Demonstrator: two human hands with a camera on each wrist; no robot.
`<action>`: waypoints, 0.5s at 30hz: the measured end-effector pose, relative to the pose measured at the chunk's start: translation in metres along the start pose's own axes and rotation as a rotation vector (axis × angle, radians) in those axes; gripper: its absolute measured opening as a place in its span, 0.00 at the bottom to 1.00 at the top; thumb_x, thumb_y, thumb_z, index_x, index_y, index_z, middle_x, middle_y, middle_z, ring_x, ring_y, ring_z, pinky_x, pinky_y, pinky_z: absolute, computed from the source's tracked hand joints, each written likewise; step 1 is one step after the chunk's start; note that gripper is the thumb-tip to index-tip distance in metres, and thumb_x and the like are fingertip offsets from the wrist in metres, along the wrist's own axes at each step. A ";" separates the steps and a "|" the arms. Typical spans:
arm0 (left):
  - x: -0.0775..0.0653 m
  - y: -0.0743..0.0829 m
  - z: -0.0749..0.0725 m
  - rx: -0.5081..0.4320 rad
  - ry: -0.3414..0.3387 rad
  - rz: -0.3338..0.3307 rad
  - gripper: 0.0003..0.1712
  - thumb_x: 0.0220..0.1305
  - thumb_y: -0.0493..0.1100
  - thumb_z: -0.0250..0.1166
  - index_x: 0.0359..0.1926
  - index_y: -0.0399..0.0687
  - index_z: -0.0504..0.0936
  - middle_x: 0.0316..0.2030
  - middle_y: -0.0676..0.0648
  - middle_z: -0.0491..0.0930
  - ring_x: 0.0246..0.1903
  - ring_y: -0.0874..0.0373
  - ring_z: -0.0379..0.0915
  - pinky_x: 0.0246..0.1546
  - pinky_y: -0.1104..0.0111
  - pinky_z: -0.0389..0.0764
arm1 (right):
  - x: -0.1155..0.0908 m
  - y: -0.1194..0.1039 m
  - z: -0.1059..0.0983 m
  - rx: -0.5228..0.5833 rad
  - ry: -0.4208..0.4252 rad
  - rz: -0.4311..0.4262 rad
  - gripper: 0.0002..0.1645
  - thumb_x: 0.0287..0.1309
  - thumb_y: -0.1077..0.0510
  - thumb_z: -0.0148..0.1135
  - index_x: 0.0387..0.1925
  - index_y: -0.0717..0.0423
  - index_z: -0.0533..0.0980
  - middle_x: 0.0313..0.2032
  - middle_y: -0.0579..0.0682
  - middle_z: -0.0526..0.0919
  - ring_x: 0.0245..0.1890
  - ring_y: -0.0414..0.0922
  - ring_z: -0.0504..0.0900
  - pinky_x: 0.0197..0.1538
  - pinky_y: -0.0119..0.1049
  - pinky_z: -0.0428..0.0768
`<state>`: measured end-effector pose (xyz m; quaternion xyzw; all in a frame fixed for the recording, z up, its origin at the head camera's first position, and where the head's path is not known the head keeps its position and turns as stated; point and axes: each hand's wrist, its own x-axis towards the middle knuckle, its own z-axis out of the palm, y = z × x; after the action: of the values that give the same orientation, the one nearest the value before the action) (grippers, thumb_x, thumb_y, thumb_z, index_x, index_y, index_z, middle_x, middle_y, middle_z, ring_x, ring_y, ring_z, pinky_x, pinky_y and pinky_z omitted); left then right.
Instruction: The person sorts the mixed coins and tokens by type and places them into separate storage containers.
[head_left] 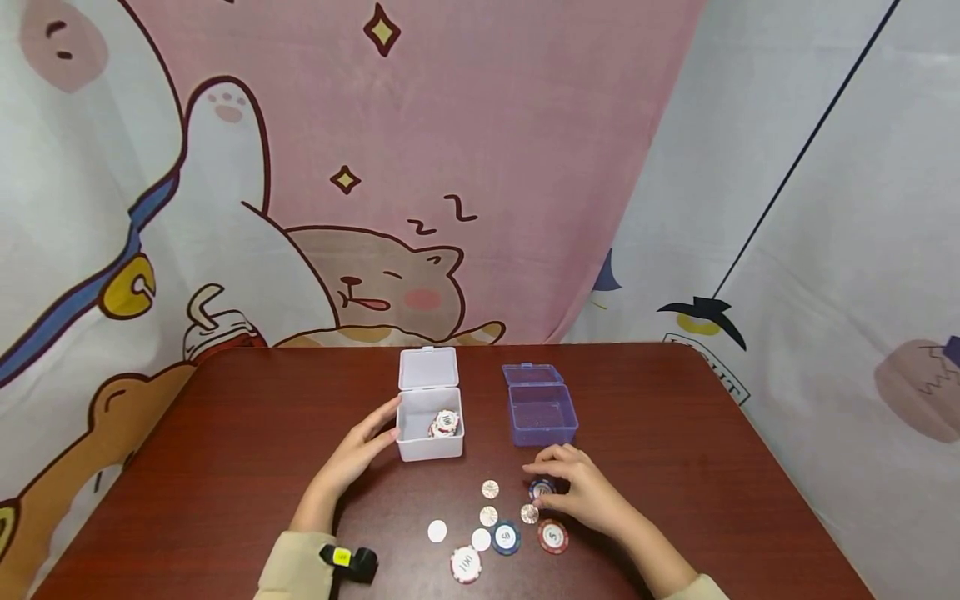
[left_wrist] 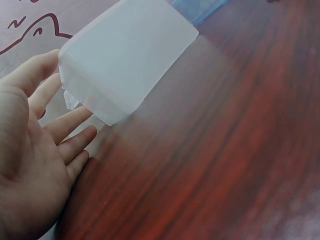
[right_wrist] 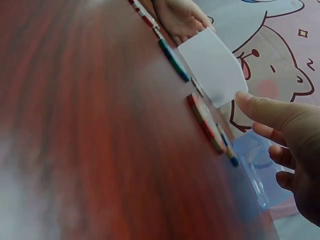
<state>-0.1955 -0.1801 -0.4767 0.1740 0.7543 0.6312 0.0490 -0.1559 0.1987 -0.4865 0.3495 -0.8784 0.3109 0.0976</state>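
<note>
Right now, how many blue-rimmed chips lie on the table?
2. One blue-rimmed chip is by the right hand; the other lies left of the red 5 chip. The hand could hide more.

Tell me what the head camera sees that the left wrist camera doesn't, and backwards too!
Of the two, only the head view shows the chips inside the white box and the right hand. Only the left wrist view shows the left hand from its palm side. Both show that hand, the white box, the blue box and table.

The head view faces forward-down; closer wrist views share the white box (left_wrist: 125, 52).
</note>
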 end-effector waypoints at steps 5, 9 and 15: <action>0.000 0.000 0.000 -0.002 0.001 -0.008 0.31 0.68 0.33 0.56 0.70 0.34 0.59 0.67 0.31 0.59 0.67 0.41 0.51 0.63 0.45 0.53 | -0.007 0.005 -0.002 0.013 -0.044 0.042 0.28 0.41 0.50 0.77 0.48 0.50 0.83 0.45 0.34 0.76 0.46 0.39 0.72 0.48 0.46 0.69; 0.000 0.001 0.000 0.003 0.000 -0.012 0.31 0.68 0.33 0.56 0.70 0.35 0.59 0.67 0.32 0.58 0.67 0.41 0.50 0.63 0.45 0.53 | -0.011 0.008 -0.003 0.017 -0.080 0.073 0.28 0.43 0.48 0.76 0.50 0.50 0.82 0.45 0.34 0.76 0.46 0.39 0.72 0.49 0.47 0.69; 0.000 0.001 0.000 0.008 -0.005 -0.010 0.31 0.68 0.33 0.56 0.70 0.34 0.59 0.67 0.32 0.58 0.67 0.41 0.51 0.63 0.46 0.53 | -0.014 0.012 -0.002 0.013 -0.099 0.085 0.27 0.43 0.51 0.76 0.49 0.50 0.83 0.44 0.35 0.76 0.46 0.40 0.72 0.48 0.47 0.69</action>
<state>-0.1951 -0.1798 -0.4760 0.1718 0.7576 0.6274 0.0533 -0.1532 0.2146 -0.4958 0.3274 -0.8943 0.3026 0.0385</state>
